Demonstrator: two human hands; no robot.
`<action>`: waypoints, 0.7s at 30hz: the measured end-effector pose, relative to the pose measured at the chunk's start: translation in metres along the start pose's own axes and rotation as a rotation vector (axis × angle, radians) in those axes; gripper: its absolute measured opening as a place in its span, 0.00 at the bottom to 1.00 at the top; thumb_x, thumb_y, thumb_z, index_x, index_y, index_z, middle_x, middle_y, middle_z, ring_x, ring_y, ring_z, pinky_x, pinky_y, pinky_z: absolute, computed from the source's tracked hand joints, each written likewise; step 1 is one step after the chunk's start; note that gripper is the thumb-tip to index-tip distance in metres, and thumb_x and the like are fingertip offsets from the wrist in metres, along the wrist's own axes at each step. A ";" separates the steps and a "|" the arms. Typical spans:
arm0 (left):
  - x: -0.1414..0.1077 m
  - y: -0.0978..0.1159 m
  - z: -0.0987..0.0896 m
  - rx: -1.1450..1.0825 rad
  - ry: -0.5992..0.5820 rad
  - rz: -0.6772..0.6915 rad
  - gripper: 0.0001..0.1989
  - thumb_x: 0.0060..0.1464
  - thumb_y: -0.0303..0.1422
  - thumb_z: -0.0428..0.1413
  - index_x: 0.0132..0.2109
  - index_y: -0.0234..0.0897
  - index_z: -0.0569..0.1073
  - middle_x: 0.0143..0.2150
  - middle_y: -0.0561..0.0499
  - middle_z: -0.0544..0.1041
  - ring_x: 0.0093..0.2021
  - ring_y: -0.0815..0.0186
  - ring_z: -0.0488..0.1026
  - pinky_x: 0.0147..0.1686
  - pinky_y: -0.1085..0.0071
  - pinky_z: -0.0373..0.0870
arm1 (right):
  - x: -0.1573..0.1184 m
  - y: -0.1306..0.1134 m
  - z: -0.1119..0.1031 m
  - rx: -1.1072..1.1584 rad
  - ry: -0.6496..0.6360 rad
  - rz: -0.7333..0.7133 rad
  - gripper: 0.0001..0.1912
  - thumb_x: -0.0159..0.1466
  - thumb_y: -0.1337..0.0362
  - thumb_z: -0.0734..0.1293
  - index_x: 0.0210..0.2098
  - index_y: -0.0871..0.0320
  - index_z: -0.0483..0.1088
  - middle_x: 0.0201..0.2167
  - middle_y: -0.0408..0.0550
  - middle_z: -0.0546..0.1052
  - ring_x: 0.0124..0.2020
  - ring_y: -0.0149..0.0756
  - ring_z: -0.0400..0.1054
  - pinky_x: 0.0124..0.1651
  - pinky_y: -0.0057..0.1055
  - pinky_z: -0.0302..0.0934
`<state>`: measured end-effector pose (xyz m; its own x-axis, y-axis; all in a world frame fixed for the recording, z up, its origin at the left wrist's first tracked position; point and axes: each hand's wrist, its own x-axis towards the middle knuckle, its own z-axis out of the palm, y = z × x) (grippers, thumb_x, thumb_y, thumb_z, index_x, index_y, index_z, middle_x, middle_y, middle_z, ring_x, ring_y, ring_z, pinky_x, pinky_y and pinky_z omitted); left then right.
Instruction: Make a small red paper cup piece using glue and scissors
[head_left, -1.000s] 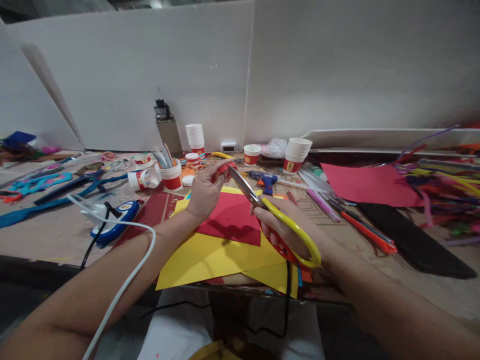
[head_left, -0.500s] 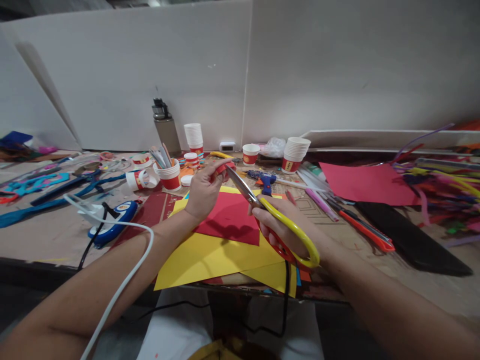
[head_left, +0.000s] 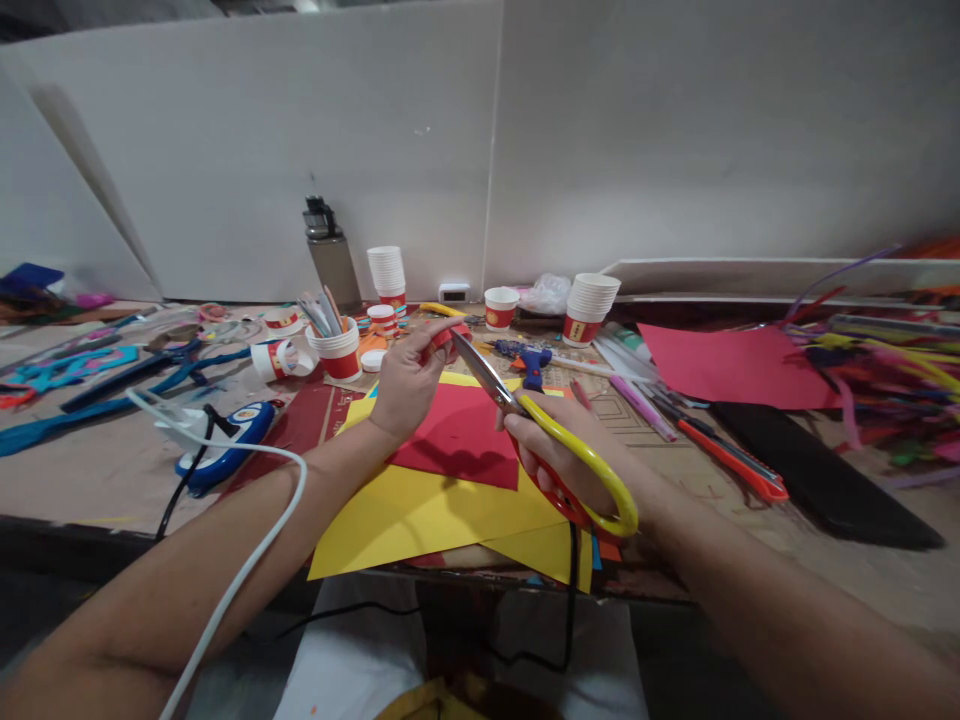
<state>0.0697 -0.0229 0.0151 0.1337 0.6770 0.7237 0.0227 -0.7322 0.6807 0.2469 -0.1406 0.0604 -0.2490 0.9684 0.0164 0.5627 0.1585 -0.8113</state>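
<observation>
The small red paper piece (head_left: 444, 342), raised above a red sheet (head_left: 457, 440), is clamped in the left hand's (head_left: 409, 382) fingers; it looks light, bendy and easily creased, best pinched by its rim; the right hand's (head_left: 562, 440) fingers wrap the handles of stiff, heavier scissors (head_left: 504, 398), blades at the paper. Beneath, yellow sheets (head_left: 420, 530) reach the tabletop's (head_left: 105, 470) front edge; a glue gun (head_left: 534, 368) limits room beyond the right hand.
</observation>
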 end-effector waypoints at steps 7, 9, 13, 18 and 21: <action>-0.001 -0.002 0.000 0.020 0.000 -0.003 0.16 0.59 0.30 0.53 0.52 0.45 0.76 0.50 0.50 0.77 0.49 0.67 0.74 0.52 0.66 0.72 | 0.001 0.005 0.001 0.022 0.001 0.017 0.12 0.67 0.55 0.55 0.31 0.55 0.58 0.19 0.36 0.65 0.14 0.23 0.60 0.16 0.21 0.55; -0.001 -0.002 0.000 0.015 -0.002 -0.012 0.16 0.59 0.30 0.53 0.53 0.45 0.75 0.50 0.50 0.77 0.47 0.67 0.74 0.51 0.66 0.73 | 0.000 0.003 0.001 0.035 -0.002 0.027 0.11 0.67 0.56 0.55 0.32 0.55 0.58 0.19 0.36 0.65 0.14 0.23 0.59 0.16 0.21 0.55; -0.001 -0.002 0.000 0.010 -0.005 -0.025 0.16 0.59 0.31 0.53 0.53 0.45 0.75 0.51 0.50 0.77 0.46 0.68 0.75 0.51 0.66 0.73 | -0.001 0.000 0.002 0.059 0.002 0.035 0.11 0.67 0.57 0.56 0.31 0.55 0.57 0.18 0.36 0.64 0.13 0.23 0.58 0.15 0.20 0.54; 0.000 0.004 0.001 0.011 0.008 -0.012 0.15 0.59 0.29 0.53 0.51 0.45 0.76 0.50 0.50 0.78 0.47 0.68 0.75 0.48 0.70 0.75 | -0.001 0.001 0.001 0.045 0.007 0.019 0.11 0.67 0.58 0.56 0.30 0.55 0.57 0.18 0.36 0.65 0.14 0.23 0.58 0.16 0.21 0.55; 0.000 0.007 0.002 -0.008 0.008 -0.012 0.15 0.58 0.29 0.53 0.50 0.44 0.77 0.49 0.50 0.78 0.45 0.69 0.75 0.46 0.71 0.76 | -0.001 0.001 0.002 0.021 0.014 0.019 0.11 0.67 0.57 0.57 0.30 0.56 0.58 0.18 0.36 0.64 0.14 0.24 0.59 0.17 0.21 0.54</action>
<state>0.0719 -0.0279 0.0200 0.1253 0.6864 0.7163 0.0164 -0.7233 0.6903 0.2461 -0.1414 0.0587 -0.2272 0.9738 0.0093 0.5508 0.1364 -0.8234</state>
